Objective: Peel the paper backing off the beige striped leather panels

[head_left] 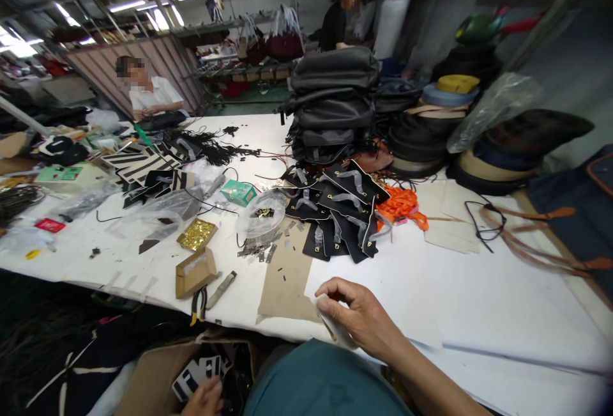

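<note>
My right hand [359, 314] is above the table's front edge, thumb and forefinger pinching a thin pale strip [335, 330] that hangs down at a tilt. What the strip is made of I cannot tell. At the bottom, my left hand [205, 397] has its fingers bent at the edge of a black-and-white striped piece [196, 376], over an open cardboard box [156, 365]. Part of that hand is cut off by the frame. Beyond my right hand lies a brown paper sheet [287, 282], with a pile of black flaps with gold fittings [338, 237] behind it.
Pliers [198, 307], a cutter knife [221, 289] and a small box of gold bits [196, 234] lie left. Black bags [335, 100] are stacked at the back, beside strap rolls [416, 141]. A blue bag [575, 205] stands right. Two people are across the table.
</note>
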Demonstrator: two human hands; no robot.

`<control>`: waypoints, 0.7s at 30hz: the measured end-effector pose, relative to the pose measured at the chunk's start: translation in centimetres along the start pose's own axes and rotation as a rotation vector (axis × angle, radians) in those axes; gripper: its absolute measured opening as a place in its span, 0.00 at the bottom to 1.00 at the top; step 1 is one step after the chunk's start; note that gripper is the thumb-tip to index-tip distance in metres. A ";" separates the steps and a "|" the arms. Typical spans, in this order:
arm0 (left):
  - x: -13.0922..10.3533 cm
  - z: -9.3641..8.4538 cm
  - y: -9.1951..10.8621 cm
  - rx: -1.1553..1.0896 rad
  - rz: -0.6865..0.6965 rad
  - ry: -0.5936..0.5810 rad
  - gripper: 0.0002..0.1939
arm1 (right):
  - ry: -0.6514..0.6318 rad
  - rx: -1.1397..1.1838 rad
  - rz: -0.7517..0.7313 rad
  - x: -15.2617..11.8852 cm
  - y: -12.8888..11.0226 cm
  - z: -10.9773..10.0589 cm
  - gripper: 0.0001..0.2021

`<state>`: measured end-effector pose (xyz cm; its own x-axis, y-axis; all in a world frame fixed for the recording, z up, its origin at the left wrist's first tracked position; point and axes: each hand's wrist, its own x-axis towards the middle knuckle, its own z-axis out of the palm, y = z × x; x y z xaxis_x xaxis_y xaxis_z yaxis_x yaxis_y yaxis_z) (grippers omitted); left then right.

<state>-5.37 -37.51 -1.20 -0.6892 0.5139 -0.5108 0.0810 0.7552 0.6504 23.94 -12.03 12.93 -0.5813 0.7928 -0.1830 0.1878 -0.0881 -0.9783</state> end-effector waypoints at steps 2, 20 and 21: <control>2.4 2.4 2.2 -0.054 0.151 -0.059 0.20 | 0.027 -0.025 0.048 -0.2 0.1 -0.4 0.12; 18.9 29.7 24.9 0.664 1.646 -0.574 0.26 | 0.655 0.432 0.399 -5.7 2.1 0.4 0.26; 19.2 30.1 25.6 0.678 1.688 -0.580 0.24 | 0.688 0.447 0.408 -5.9 2.1 0.7 0.26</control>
<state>5.15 3.98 -11.27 0.6764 0.7238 0.1365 0.6406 -0.6695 0.3759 27.26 -17.31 11.87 0.0892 0.8209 -0.5640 -0.1318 -0.5515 -0.8237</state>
